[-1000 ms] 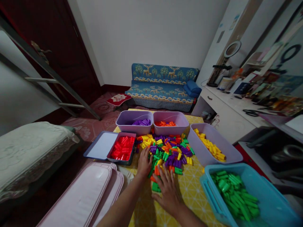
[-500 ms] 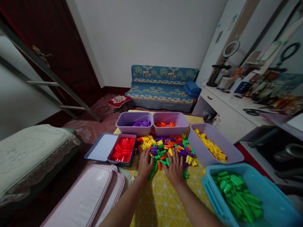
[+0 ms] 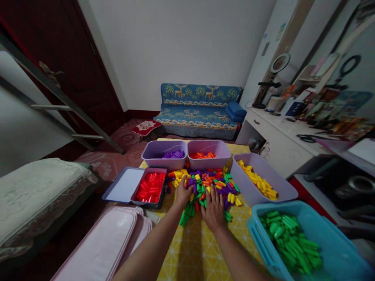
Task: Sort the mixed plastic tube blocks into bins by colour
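A mixed pile of small plastic pieces (image 3: 201, 188), tube-like in shape and coloured green, yellow, purple, orange and red, covers the middle of the table. My left hand (image 3: 183, 193) reaches over the pile's left side, near yellow and purple pieces, with thumb and fingers apart. On the right, my right hand (image 3: 213, 210) lies over the pile with its fingers stretched forward, touching pieces. What lies under both palms is hidden. A few green pieces (image 3: 187, 212) are at the near edge, between my wrists.
Two lilac bins with purple (image 3: 164, 160) and orange (image 3: 209, 162) pieces stand behind the pile. Right are a lilac bin (image 3: 254, 195) of yellow pieces and a blue bin (image 3: 259, 242) of green ones. Left are a tin (image 3: 159, 201) of red pieces and pink lids (image 3: 99, 242).
My left hand has moved slightly forward and turned, its thumb now apart from the fingers. Green pieces at the near edge lie a little closer to me. The right hand stays on the pile.
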The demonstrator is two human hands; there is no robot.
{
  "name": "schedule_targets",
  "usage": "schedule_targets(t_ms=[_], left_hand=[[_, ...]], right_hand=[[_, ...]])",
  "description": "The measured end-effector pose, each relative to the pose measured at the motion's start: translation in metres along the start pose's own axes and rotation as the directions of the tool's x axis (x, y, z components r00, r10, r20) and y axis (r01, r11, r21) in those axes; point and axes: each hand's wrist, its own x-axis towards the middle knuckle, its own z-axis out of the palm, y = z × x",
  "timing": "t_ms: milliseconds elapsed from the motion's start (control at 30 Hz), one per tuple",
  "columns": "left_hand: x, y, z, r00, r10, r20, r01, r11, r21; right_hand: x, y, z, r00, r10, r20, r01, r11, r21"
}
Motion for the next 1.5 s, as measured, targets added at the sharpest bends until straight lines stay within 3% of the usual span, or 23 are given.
schedule_targets(t_ms=[67, 133, 267, 500, 633, 733, 967, 1267, 1500], left_hand=[[0.002, -0.001, 0.002, 0.999, -0.023, -0.044, 0.018, 0.994, -0.106], [-0.004, -0.007, 0.002, 0.996, 0.056, -0.074, -0.063, 0.993, -0.103], [-0.025, -0.024, -0.002, 0.954, 0.288, -0.085, -0.284, 0.957, 0.058], [-0.067, -0.046, -0.012, 0.885, 0.394, -0.247, -0.329, 0.906, 0.267], [-0.107, -0.060, 0.000, 0.887, 0.427, -0.177, -0.363, 0.880, 0.305], [-0.122, -0.068, 0.012, 0.876, 0.471, -0.102, -0.421, 0.850, 0.317], [-0.084, -0.063, 0.012, 0.869, 0.479, -0.123, -0.443, 0.865, 0.234], [-0.064, -0.044, 0.000, 0.924, 0.376, -0.071, -0.347, 0.901, 0.260], [-0.049, -0.053, -0.005, 0.929, 0.362, -0.081, -0.346, 0.923, 0.168]], right_hand=[[0.000, 0.000, 0.001, 1.000, 0.009, -0.009, -0.009, 1.000, -0.005], [0.001, 0.001, 0.002, 1.000, 0.017, -0.014, -0.017, 1.000, -0.012], [0.002, 0.001, 0.004, 0.999, 0.033, 0.000, -0.033, 0.999, -0.018], [0.002, -0.001, -0.003, 0.999, 0.040, 0.015, -0.040, 0.999, -0.004], [0.002, -0.002, -0.007, 0.999, 0.047, 0.011, -0.047, 0.999, 0.003], [0.002, -0.002, -0.007, 0.999, 0.044, 0.004, -0.044, 0.999, 0.010], [0.001, 0.000, -0.002, 0.999, 0.048, -0.017, -0.047, 0.999, 0.023], [-0.001, 0.002, 0.000, 0.999, 0.021, -0.040, -0.019, 0.999, 0.045], [-0.004, 0.008, 0.001, 0.996, -0.046, -0.072, 0.052, 0.995, 0.081]])
